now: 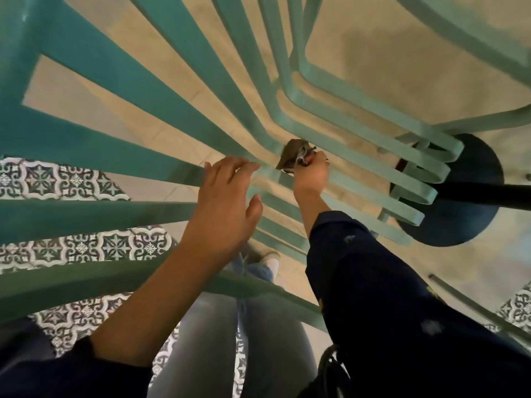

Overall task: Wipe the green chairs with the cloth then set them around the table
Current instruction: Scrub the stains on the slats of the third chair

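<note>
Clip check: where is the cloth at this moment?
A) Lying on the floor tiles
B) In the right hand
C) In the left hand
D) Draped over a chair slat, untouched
B: the right hand grips the bunched cloth down among the slats of the green chair, while the left hand is open and holds nothing.

Right hand [311,172] gripping cloth [294,156] against green chair slats [161,90], left hand [227,196] spread

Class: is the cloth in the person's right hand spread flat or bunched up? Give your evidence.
Bunched up: the cloth is a crumpled wad, gripped by the curled fingers of the right hand.
</note>
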The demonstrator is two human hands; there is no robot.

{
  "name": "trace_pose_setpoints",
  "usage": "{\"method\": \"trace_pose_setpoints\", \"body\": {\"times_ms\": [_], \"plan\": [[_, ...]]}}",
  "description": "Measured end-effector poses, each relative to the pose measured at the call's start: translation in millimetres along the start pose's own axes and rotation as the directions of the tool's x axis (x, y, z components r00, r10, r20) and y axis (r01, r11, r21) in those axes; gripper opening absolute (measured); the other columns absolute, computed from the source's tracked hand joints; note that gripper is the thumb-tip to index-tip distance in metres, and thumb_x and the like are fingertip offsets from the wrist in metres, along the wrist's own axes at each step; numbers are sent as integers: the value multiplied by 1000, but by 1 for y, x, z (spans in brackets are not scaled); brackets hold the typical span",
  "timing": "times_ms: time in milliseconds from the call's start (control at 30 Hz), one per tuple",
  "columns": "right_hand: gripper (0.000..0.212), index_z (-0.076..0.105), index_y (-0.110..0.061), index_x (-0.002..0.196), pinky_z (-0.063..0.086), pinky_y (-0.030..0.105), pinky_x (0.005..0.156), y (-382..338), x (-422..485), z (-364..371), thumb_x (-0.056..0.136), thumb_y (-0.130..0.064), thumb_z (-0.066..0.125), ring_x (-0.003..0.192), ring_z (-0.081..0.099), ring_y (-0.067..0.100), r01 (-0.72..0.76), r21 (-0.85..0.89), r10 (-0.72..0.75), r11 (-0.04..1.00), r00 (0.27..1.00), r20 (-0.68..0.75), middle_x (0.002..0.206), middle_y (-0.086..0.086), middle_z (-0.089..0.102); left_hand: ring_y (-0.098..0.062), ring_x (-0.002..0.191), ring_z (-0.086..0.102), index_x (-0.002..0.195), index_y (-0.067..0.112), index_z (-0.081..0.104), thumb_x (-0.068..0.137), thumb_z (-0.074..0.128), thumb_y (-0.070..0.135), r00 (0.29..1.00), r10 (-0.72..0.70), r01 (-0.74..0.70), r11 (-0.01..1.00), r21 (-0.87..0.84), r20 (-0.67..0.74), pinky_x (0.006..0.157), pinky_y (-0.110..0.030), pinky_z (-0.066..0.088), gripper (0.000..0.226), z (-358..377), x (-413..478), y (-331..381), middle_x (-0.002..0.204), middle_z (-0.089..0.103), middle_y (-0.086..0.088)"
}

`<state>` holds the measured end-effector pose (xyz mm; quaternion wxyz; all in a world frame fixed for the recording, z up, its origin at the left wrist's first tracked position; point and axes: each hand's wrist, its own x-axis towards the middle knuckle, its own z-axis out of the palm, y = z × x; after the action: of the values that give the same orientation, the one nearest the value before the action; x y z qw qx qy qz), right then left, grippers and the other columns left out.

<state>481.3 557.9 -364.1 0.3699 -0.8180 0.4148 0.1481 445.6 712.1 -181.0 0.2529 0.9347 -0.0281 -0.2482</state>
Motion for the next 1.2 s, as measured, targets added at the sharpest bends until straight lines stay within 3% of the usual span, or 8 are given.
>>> {"method": "trace_pose_setpoints", "body": {"times_ms": [133,333,467,600,733,833,967,1200], "plan": [[4,49,-9,93,38,29,69,-18,-3,25,92,-8,46,78,47,21,2,75,-3,997,1000,17,88,8,54,-20,132,30,135,16,42,91,50,22,1000,-1,0,1000,-6,-18,113,-32,22,45,1,1,-8,141,40,-5],[13,42,-11,81,42,35,67,-41,0,51,86,-5,53,75,51,23,-190,504,159,843,982,103,80,5,53,-21,128,36,132,14,46,90,49,19,999,21,-23,998,-63,-39,114,-30,21,43,3,-4,-11,136,44,-7],[19,56,-6,106,55,25,58,-43,1,38,94,-2,41,74,62,16,-460,842,127,282,888,443,84,8,66,-18,129,34,133,15,45,91,49,18,998,50,-53,992,-115,-25,110,-31,27,42,2,-12,-6,137,43,-5],[26,58,-13,90,57,20,57,-31,-17,-3,101,-12,34,63,68,11,-472,879,33,-67,880,474,69,4,72,-16,126,34,132,16,46,88,45,23,995,98,-99,987,-126,-18,114,-34,27,44,-6,-16,-3,134,45,-4],[31,59,-15,95,48,22,72,-20,-43,-63,101,-17,29,80,61,15,-469,883,28,19,883,469,90,7,65,-14,124,36,133,15,47,90,52,17,990,138,-141,987,-79,-40,101,-13,22,43,-28,-23,8,133,47,-5],[34,57,-10,103,56,24,63,-12,-63,-102,102,-16,23,74,68,14,-451,866,15,217,888,459,77,2,73,-20,124,42,132,17,48,90,53,17,995,100,-100,993,-66,-2,103,-25,33,42,-43,-24,14,132,50,-5],[38,43,-5,132,55,31,72,-9,-98,-157,102,-17,24,94,61,20,-407,842,-61,355,888,455,111,11,61,-27,120,50,128,15,53,90,52,13,995,88,-85,994,-61,49,102,-34,38,38,-70,-40,30,131,53,-9],[40,38,-11,140,51,38,86,-17,-181,-241,102,-21,30,108,58,26,-365,874,-114,321,901,418,133,17,53,-27,114,56,119,17,61,88,55,13,988,155,-156,986,-55,-17,96,-35,43,31,-110,-100,72,122,60,-7]]}}
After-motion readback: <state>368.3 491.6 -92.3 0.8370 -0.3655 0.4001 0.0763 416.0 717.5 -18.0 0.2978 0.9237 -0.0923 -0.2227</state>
